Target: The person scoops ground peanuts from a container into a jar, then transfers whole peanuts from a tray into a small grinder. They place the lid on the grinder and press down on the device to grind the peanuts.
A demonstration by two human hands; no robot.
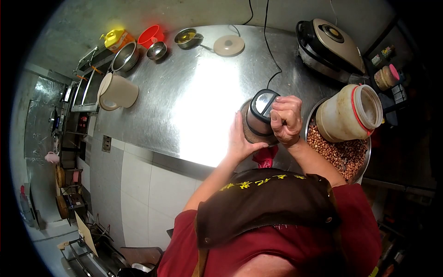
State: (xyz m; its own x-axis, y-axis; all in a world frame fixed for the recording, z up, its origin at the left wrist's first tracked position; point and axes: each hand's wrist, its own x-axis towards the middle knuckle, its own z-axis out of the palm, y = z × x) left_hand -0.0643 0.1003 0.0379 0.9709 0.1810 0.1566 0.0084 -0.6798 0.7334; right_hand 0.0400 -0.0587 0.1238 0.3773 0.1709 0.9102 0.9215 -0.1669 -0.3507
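In front of my body stands a corded electric appliance [264, 107] with a black rim, a metallic top and a clear-looking lower side; it resembles a small grinder or blender. My right hand [287, 119] is closed around its black handle at the upper right. Fingers and thumb of my left hand [241, 144] are spread along the brownish round lower part, touching its left and near side. What lies inside the appliance I cannot make out. Just below it is a bunched red cloth or bag [265, 158], partly hidden by my apron.
To the right, a metal basin [368, 159] of peanuts [339, 154] holds a stained white plastic tub [339, 113]. An electric griddle [330, 44] stands behind. Across the steel table [161, 106] are a beige pitcher [122, 92], metal bowls [124, 57], a red bowl [151, 36] and a round lid [229, 45].
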